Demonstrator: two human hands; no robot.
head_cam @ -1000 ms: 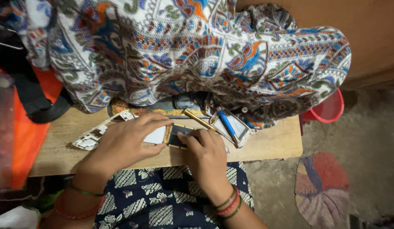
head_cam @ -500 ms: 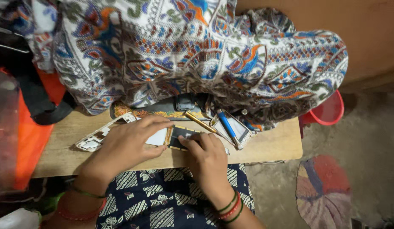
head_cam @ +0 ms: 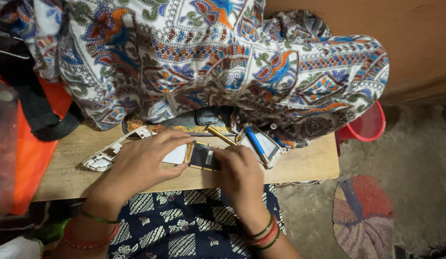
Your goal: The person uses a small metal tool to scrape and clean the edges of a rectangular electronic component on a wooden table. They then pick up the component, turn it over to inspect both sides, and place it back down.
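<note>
A small opened phone body (head_cam: 199, 155), dark with a white part at its left end, lies flat on the wooden table (head_cam: 309, 163). My left hand (head_cam: 146, 156) presses down on its left end, fingers spread over it. My right hand (head_cam: 239, 172) is closed by its right end, fingertips on the dark part; whether it grips a tool is hidden. A white plastic phone frame (head_cam: 107, 156) lies left of my left hand. A second phone part with a blue-handled tool (head_cam: 255, 140) on it sits right of my hands, beside a thin brass-coloured stick (head_cam: 221, 135).
A large patterned cloth bundle (head_cam: 223, 57) covers the back of the table. A dark case (head_cam: 203, 117) peeks from under it. A red bucket (head_cam: 369, 125) stands on the floor at right, near a round woven mat (head_cam: 364, 218). Orange fabric (head_cam: 26, 158) lies at left.
Both hands stay on the phone body. My right hand has shifted slightly on its right end; nothing else has moved.
</note>
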